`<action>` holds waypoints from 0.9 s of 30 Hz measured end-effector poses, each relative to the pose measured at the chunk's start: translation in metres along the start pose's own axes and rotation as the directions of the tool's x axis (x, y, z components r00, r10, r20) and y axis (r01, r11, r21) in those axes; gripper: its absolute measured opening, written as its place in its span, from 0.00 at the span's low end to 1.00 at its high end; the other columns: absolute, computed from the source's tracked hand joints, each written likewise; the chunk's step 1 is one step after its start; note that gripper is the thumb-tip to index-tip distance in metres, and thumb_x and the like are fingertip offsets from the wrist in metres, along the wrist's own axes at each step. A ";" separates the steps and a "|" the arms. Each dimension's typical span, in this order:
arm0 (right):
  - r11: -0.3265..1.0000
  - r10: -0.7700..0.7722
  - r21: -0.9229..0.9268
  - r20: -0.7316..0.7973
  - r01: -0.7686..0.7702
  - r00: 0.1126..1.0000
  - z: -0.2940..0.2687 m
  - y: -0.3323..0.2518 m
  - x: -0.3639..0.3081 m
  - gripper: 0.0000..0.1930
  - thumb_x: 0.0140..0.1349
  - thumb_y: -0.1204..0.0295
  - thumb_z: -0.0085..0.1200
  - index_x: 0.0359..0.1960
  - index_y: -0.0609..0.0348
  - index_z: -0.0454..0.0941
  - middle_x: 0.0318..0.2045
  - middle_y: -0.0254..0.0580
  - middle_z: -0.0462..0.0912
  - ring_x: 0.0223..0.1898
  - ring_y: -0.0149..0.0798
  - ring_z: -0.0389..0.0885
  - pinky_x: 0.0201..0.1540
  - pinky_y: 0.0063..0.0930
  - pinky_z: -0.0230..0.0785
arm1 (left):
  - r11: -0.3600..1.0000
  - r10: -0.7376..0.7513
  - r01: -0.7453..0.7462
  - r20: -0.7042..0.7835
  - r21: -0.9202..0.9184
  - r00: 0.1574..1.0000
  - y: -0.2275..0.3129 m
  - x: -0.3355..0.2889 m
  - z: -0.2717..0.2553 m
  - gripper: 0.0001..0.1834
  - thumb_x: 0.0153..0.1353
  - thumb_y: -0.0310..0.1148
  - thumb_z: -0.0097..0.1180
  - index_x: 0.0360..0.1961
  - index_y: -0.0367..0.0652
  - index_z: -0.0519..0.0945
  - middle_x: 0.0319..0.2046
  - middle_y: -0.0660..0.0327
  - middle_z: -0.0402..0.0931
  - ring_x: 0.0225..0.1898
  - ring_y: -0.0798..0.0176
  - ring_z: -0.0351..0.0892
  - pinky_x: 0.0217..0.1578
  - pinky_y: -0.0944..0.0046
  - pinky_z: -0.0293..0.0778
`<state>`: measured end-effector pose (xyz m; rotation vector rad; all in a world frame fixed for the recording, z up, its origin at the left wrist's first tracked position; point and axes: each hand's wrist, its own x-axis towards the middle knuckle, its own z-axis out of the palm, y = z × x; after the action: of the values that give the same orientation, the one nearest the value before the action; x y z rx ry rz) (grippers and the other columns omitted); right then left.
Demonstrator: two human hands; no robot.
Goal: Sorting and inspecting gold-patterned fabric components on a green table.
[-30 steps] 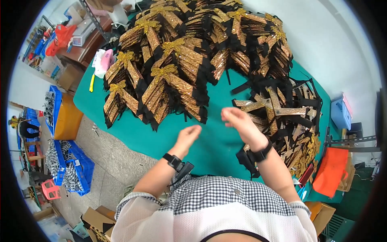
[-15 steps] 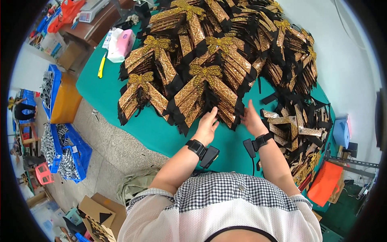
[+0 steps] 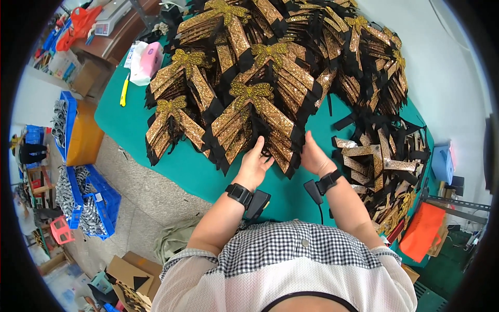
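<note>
Both bare forearms rise from the lower edge, running forward and slightly toward each other. The left hand (image 3: 253,165) is stretched out with its palm down and its fingers (image 3: 258,148) extended together, pointing to the far side. The right hand (image 3: 313,155) lies just beside it on the right, its fingers also reaching far, loosely open and slightly curled, with the back of the hand showing. Each wrist carries a black band with a small black device on it. The two hands are near each other but not touching.
</note>
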<state>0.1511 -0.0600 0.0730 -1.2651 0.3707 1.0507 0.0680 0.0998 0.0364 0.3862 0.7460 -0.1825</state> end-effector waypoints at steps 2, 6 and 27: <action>0.998 0.042 0.024 0.238 -0.049 0.970 -0.020 -0.002 0.013 0.41 0.57 0.37 0.32 0.63 0.56 0.50 0.63 0.40 0.54 0.64 0.39 0.48 0.64 0.37 0.37 | 1.000 -0.012 0.012 0.001 -0.028 1.000 0.000 0.002 0.003 0.31 0.50 0.48 0.61 0.46 0.36 0.65 0.39 0.59 0.63 0.43 0.62 0.63 0.51 0.57 0.61; 0.991 0.063 -0.123 0.172 -0.042 0.983 -0.006 -0.017 0.009 0.40 0.57 0.38 0.36 0.63 0.55 0.50 0.62 0.40 0.55 0.63 0.40 0.50 0.64 0.37 0.39 | 0.996 -0.062 0.070 -0.143 0.054 0.988 0.001 0.013 -0.005 0.27 0.53 0.54 0.54 0.43 0.43 0.68 0.40 0.62 0.68 0.43 0.64 0.65 0.48 0.64 0.61; -0.202 -0.803 -0.883 0.397 0.424 0.444 0.069 -0.062 -0.027 0.28 0.49 0.56 0.57 0.44 0.69 0.70 0.39 0.55 0.76 0.43 0.49 0.74 0.45 0.36 0.67 | 0.983 0.105 -0.058 0.274 -0.172 0.956 -0.019 0.030 0.002 0.40 0.53 0.67 0.38 0.56 0.46 0.59 0.54 0.58 0.63 0.57 0.55 0.59 0.57 0.52 0.53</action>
<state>0.1659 -0.0058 0.1515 -2.3890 -0.9352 -0.1138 0.0851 0.0810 0.0119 0.2284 0.4577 -0.0948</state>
